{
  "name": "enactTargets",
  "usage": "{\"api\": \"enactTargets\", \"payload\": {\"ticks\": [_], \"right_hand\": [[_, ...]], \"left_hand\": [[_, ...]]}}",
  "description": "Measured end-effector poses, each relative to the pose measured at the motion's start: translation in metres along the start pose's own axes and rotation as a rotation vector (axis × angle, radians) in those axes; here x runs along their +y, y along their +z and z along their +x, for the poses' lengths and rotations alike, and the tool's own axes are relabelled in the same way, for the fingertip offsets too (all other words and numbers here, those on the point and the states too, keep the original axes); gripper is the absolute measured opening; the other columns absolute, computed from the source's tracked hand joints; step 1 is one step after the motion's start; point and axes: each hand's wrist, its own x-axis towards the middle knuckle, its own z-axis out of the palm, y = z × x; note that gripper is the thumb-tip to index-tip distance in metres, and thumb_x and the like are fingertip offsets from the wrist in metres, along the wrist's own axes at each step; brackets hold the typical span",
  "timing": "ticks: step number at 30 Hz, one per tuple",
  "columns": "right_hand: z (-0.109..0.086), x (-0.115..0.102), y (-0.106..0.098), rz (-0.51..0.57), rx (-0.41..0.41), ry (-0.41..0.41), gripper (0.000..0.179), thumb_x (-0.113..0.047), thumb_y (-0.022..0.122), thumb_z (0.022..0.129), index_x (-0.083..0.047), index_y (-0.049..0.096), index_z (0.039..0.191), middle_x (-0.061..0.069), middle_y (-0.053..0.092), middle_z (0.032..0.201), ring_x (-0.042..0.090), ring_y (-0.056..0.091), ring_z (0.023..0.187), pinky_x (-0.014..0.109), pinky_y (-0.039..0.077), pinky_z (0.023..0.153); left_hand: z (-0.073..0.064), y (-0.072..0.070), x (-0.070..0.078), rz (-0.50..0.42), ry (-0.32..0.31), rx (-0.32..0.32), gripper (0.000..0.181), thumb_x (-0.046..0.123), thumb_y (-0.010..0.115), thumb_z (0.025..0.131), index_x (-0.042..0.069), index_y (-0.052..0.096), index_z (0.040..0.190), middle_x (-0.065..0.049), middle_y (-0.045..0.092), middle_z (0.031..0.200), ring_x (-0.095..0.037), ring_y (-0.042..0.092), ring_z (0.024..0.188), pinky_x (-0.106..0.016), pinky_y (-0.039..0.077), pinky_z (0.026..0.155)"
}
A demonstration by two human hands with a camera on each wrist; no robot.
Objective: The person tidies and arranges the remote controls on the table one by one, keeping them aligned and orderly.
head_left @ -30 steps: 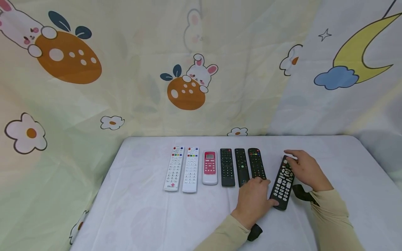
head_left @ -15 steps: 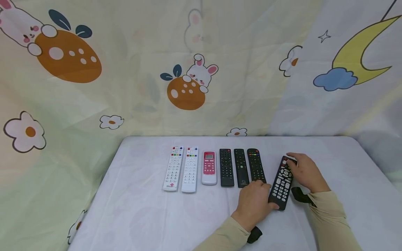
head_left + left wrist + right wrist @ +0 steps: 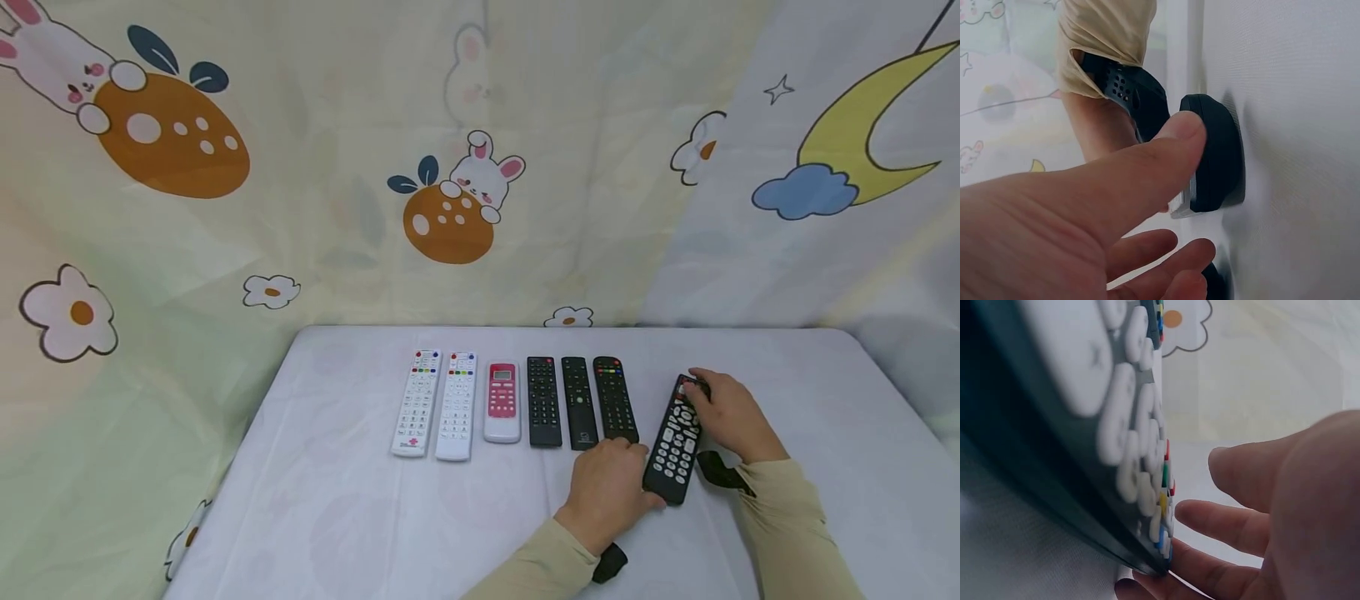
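A large black remote control (image 3: 673, 446) with pale buttons lies slightly slanted on the white-covered table, between my hands. My left hand (image 3: 607, 492) touches its near end with the thumb; in the left wrist view the thumb tip rests against that dark end (image 3: 1219, 156), other fingers loosely bent below. At the far end is my right hand (image 3: 738, 417). In the right wrist view, its lower fingers touch the remote's end, while the thumb is raised apart from the buttons. Just beyond my left fingers lies a black remote (image 3: 615, 400) with coloured buttons along its top.
Left of that stand two more black remotes (image 3: 544, 402), a white remote with a pink face (image 3: 502, 402) and two white remotes (image 3: 456, 408), side by side in a row. A patterned curtain (image 3: 337, 167) hangs behind the table's far edge. Black straps (image 3: 611, 562) circle both wrists.
My right hand has drawn slightly nearer, its fingers closer in at the large remote's far end. My left hand has shifted slightly toward me. The remotes lie practically as before.
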Motion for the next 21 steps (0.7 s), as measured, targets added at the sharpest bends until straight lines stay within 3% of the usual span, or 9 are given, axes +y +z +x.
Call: {"api": "enactTargets", "payload": {"ticks": [11,21], "right_hand": [[-0.001,0.001,0.003,-0.003,0.004,0.004,0.052,-0.022,0.043,0.108,0.024,0.045,0.133,0.046,0.051,0.126,0.061,0.047,0.118,0.068,0.038,0.096],[0.000,0.002,0.004,-0.015,0.021,-0.021,0.051,-0.022,0.044,0.108,0.023,0.047,0.132,0.045,0.052,0.126,0.061,0.048,0.118,0.068,0.038,0.097]], "left_hand": [[0.000,0.008,0.003,0.014,0.010,-0.022,0.044,0.045,0.094,0.064,0.021,0.078,0.098,0.010,0.069,0.086,-0.003,0.062,0.077,-0.020,0.046,0.060],[0.000,0.013,0.003,0.019,0.034,0.015,0.040,0.043,0.092,0.068,0.021,0.077,0.098,0.011,0.068,0.083,-0.001,0.061,0.074,-0.018,0.044,0.058]]}}
